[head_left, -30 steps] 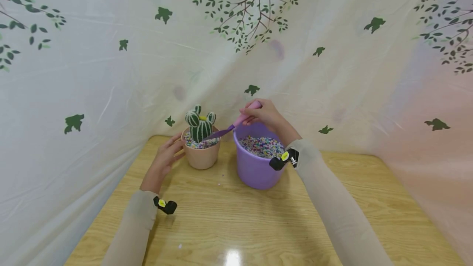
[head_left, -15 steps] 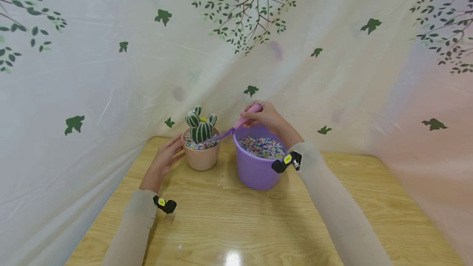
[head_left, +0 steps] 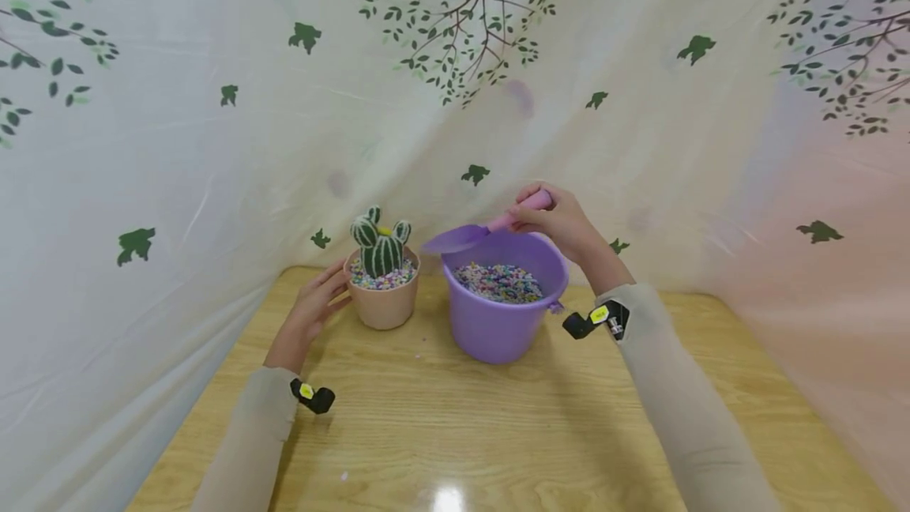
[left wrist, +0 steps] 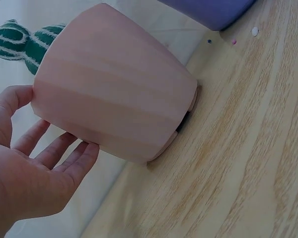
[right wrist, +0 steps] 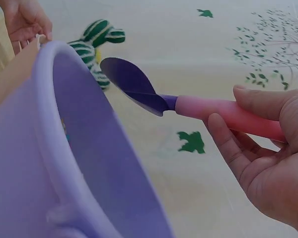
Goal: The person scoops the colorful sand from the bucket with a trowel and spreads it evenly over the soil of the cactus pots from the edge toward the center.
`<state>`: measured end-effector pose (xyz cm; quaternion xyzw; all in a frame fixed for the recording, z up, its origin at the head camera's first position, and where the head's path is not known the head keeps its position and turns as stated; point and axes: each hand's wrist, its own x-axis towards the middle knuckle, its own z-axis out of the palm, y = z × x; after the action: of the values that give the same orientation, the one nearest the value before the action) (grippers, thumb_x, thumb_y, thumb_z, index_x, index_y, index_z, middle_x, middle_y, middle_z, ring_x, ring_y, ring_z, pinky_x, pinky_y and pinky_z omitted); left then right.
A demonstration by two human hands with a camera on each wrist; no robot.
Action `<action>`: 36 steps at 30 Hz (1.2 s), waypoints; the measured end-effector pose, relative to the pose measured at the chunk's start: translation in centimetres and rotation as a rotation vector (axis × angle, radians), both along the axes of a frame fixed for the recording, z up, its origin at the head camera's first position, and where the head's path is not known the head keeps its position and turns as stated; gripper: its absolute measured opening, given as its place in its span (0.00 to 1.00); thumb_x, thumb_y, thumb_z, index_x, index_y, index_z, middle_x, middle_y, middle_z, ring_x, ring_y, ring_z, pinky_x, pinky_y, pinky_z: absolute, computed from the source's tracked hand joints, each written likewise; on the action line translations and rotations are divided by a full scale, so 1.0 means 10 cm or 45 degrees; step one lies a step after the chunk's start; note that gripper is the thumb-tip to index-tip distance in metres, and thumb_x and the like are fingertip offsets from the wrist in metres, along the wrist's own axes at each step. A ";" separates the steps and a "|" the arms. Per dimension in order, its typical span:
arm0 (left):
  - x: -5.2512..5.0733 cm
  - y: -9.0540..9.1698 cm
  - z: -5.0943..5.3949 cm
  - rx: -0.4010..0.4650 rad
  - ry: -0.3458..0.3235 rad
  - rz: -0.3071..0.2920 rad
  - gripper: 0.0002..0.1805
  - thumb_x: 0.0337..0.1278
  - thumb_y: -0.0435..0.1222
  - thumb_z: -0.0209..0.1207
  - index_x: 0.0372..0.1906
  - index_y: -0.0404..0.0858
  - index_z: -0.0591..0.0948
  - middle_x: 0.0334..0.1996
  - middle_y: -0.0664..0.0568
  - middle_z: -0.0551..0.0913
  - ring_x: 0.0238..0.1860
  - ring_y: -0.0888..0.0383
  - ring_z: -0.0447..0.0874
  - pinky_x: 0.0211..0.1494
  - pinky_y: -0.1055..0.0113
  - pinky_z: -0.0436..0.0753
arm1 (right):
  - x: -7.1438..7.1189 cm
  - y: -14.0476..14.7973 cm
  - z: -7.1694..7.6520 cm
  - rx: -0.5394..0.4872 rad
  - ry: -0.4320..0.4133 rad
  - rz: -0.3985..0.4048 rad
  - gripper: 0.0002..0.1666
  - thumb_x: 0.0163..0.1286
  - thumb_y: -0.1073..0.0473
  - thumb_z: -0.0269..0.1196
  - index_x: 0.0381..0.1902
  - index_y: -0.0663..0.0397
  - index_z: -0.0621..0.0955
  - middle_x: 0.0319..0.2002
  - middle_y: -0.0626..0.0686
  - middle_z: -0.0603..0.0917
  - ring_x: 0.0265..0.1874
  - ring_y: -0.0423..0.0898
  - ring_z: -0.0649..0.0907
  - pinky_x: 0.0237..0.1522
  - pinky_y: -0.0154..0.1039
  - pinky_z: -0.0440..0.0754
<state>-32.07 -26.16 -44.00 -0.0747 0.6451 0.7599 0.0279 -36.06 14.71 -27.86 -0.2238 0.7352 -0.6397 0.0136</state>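
Observation:
My right hand (head_left: 558, 224) grips the pink handle of a small garden trowel (head_left: 455, 239). Its purple blade is above the left rim of a purple bucket (head_left: 490, 330), pointing left. Many small coloured beads (head_left: 501, 283) lie inside the bucket. To the left stands a peach flowerpot (head_left: 385, 303) with a green-and-white striped toy cactus (head_left: 382, 253) upright in it, beads around its base. My left hand (head_left: 309, 310) touches the pot's left side. In the left wrist view, the thumb and extended fingers (left wrist: 82, 158) rest against the pot wall (left wrist: 114, 84).
The wooden table (head_left: 398, 425) spreads in front of the pot and bucket. A few stray beads (left wrist: 255, 31) lie on it. A pale curtain (head_left: 235, 156) with leaf and branch prints hangs behind and at both sides.
The trowel has moved right and up, from the beads beside the cactus to above the bucket's rim, with my right hand. The left hand stays at the pot.

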 end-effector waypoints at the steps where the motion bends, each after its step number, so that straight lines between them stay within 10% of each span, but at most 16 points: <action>1: 0.00 0.00 0.00 -0.005 0.002 -0.004 0.35 0.76 0.45 0.55 0.81 0.47 0.58 0.80 0.45 0.59 0.77 0.50 0.62 0.79 0.53 0.67 | 0.01 0.06 0.00 -0.003 0.006 -0.012 0.16 0.69 0.64 0.68 0.50 0.63 0.76 0.31 0.49 0.89 0.32 0.45 0.90 0.43 0.39 0.90; 14: -0.01 -0.02 0.03 0.013 0.031 -0.009 0.35 0.76 0.44 0.54 0.81 0.46 0.58 0.80 0.44 0.59 0.74 0.52 0.64 0.80 0.54 0.66 | 0.06 0.58 -0.24 0.237 0.071 -0.056 0.16 0.72 0.63 0.66 0.47 0.70 0.74 0.33 0.53 0.92 0.33 0.48 0.91 0.43 0.45 0.91; 25: -0.03 -0.06 0.00 -0.022 0.029 -0.013 0.35 0.77 0.45 0.54 0.81 0.47 0.57 0.80 0.45 0.58 0.77 0.50 0.61 0.80 0.53 0.66 | 0.05 0.61 -0.55 0.390 0.061 -0.121 0.16 0.71 0.61 0.67 0.48 0.68 0.77 0.34 0.52 0.92 0.25 0.40 0.79 0.27 0.31 0.80; 36: -0.03 -0.06 0.00 -0.035 0.046 -0.033 0.35 0.77 0.46 0.54 0.81 0.46 0.58 0.80 0.44 0.58 0.78 0.48 0.60 0.80 0.52 0.66 | 0.06 0.67 -0.58 0.487 0.047 -0.105 0.17 0.74 0.59 0.65 0.51 0.67 0.77 0.44 0.60 0.91 0.24 0.39 0.72 0.25 0.31 0.72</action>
<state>-32.40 -26.77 -44.00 -0.0529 0.6567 0.7518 0.0251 -35.44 21.39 -33.63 -0.1984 0.8520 -0.4842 0.0162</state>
